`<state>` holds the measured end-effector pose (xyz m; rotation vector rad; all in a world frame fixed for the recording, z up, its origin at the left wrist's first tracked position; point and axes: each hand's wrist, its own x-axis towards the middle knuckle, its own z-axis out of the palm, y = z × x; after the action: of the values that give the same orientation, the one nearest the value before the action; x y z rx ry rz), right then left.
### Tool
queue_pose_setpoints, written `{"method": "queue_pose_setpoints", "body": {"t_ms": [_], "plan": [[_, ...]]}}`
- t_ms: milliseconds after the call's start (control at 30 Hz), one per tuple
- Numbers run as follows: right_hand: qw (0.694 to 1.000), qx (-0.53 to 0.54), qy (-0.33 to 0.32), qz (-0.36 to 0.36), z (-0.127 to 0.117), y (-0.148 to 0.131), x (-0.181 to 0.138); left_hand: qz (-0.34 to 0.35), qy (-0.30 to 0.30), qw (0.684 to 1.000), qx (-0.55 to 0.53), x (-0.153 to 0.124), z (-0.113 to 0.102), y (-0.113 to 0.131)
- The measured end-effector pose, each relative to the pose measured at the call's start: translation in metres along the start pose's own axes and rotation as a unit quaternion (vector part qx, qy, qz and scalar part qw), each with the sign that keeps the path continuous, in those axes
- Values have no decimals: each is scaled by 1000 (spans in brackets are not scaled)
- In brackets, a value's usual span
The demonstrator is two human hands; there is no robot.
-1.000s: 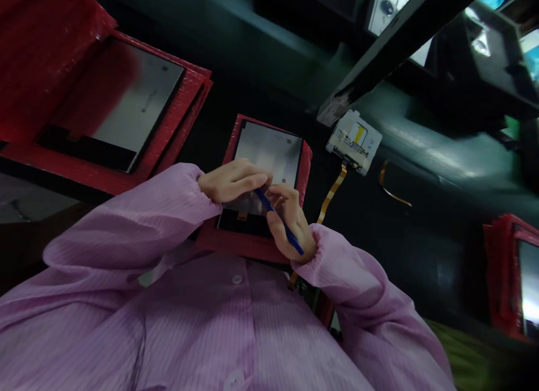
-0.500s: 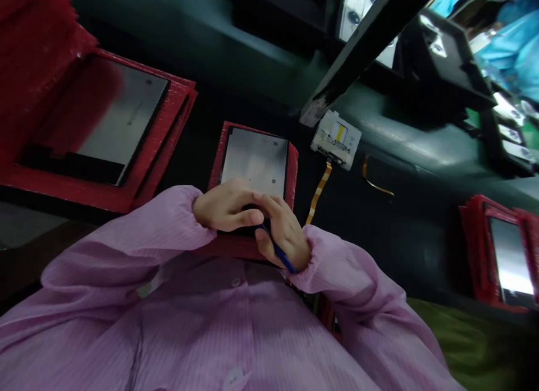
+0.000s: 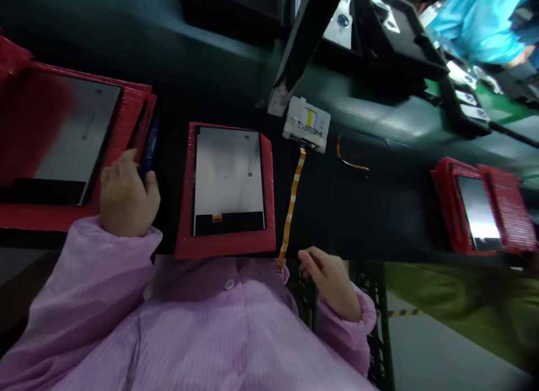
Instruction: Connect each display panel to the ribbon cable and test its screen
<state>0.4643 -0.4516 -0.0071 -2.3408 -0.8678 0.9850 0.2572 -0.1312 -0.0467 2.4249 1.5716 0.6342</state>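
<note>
gone from over the screen (image 3: pixel 229 172), the left hand (image 3: pixel 128 196) is by a blue pen (image 3: pixel 151 144); i can't tell if its fingers grip it. in the middle, the screen lies on a red sheet (image 3: pixel 227 247). past an orange strip (image 3: pixel 290 211) is the right hand (image 3: pixel 330 276), moved off too, fingers bent; i can't tell if the tips touch.
</note>
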Motion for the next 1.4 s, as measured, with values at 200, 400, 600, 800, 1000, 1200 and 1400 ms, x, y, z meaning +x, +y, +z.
{"method": "queue_pose_setpoints", "body": {"t_ms": [200,400,600,800,1000,1200,1400], "plan": [[986,151,-29,66,32,9,-7,222,59,968,-98,-32,-1,15],[961,262,-19,80,55,-5,-1,326,-146,932,-54,-62,15,25],[924,378,-3,53,42,-8,5,346,-163,923,-38,-67,11,16],[946,323,11,12,14,-8,16,350,-173,920,-29,-84,4,19],[993,24,-108,49,11,-10,2,353,-174,919,-25,-90,3,23],[981,172,-43,82,36,-4,-2,370,-181,910,-39,-84,8,31],[949,311,17,47,32,-10,6,383,-177,905,-59,-78,18,43]]}}
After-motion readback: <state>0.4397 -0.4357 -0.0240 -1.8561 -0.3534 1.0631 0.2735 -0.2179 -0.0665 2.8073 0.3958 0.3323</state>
